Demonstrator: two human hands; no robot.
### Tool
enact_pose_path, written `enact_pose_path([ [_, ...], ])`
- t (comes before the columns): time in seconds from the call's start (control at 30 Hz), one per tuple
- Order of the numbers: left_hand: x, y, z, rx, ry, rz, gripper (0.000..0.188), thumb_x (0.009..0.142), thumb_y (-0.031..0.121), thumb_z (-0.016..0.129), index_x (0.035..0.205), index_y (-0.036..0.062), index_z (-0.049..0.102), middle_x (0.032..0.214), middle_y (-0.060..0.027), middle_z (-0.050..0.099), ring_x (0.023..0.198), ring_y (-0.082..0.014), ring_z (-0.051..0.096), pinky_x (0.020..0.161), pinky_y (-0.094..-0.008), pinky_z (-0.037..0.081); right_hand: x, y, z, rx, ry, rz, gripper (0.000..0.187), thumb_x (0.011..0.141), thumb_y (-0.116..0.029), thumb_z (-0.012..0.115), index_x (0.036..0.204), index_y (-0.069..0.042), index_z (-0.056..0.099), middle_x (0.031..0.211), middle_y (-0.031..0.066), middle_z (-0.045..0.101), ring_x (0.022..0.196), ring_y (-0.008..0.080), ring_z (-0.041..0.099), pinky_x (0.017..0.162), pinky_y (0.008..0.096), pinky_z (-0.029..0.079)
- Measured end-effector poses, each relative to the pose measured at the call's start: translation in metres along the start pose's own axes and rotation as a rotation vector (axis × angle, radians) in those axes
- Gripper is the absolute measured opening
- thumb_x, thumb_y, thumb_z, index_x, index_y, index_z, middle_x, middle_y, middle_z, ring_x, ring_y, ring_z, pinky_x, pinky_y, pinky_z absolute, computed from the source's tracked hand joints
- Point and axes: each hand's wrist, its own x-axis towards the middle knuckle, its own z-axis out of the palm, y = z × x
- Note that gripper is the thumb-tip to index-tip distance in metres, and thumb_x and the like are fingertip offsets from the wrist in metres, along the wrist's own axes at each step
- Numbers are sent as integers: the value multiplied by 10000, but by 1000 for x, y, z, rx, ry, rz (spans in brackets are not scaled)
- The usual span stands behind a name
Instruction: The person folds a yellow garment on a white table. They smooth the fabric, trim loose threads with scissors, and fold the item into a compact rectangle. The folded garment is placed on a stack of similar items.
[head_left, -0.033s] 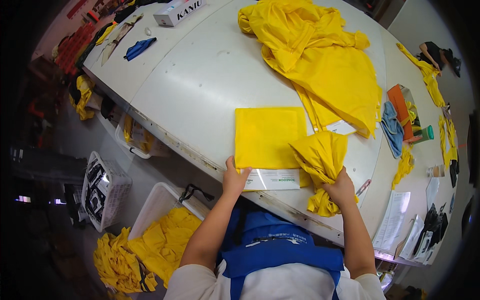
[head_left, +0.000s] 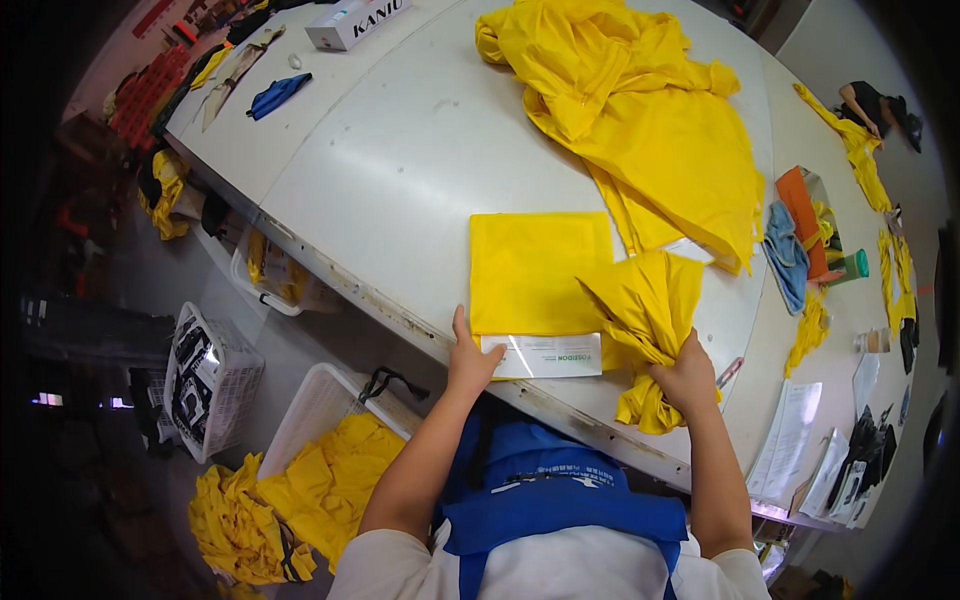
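The left hand (head_left: 470,362) lies flat at the near edge of the white surface (head_left: 400,170), its fingers (head_left: 459,325) spread and holding nothing, pressing on the near-left corner of a folded yellow garment (head_left: 535,270) in a clear bag. That pressure seems meant to keep the slippery packet from sliding. Just right of those fingers, the bag's open flap with a white label card (head_left: 545,355) lies along the edge.

The right hand (head_left: 685,375) is closed on a bunched yellow garment (head_left: 650,320). Its fingers are buried in the cloth, which fans upward beyond them and hangs in a tail below the wrist, over the surface edge. The bunch touches the right side of the folded packet, probably held gathered so it stays compact.

Farther out from both hands sprawls a loose pile of yellow garments (head_left: 640,110). To the right of the right hand lie a blue cloth (head_left: 785,255), an orange packet (head_left: 805,215) and some paper sheets (head_left: 790,440). Below the left forearm, 1 white basket (head_left: 300,420) holds more yellow cloth (head_left: 330,480), kept close for reach.
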Motion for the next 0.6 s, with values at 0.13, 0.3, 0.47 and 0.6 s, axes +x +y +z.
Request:
enact_pose_path([
  [0.13, 2, -2, -2, 101, -180, 97, 611, 770, 90, 668, 1339, 150, 451, 1154, -275, 582, 1015, -440, 586, 865, -423, 479, -4, -21, 4, 158, -63, -232, 694, 627, -236, 727, 1222, -9, 452, 1053, 253, 619, 987, 414, 589, 842, 439, 484],
  [0.3, 0, 17, 3, 523, 51, 364, 350, 790, 135, 659, 1133, 120, 588, 1106, -183, 601, 1054, -392, 557, 877, -423, 473, 0, -22, 28, 117, -210, -106, 712, 625, -240, 745, 1233, -23, 444, 1031, 252, 627, 961, 421, 598, 830, 442, 488],
  [0.47, 21, -17, 9, 564, 177, 805, 165, 751, 119, 630, 911, 81, 654, 905, -145, 605, 956, -340, 584, 789, -419, 489, 3, -16, 24, 355, -85, -141, 623, 621, -187, 742, 1174, -11, 517, 1027, 194, 662, 955, 347, 637, 847, 387, 492],
  [0.6, 53, -43, 39, 468, -33, 833, 103, 699, 168, 573, 677, 68, 589, 727, -121, 574, 745, -314, 566, 657, -431, 468, -9, -21, 7, 430, -96, -156, 569, 601, -105, 690, 1141, 16, 558, 1059, 152, 657, 976, 290, 621, 883, 365, 470],
])
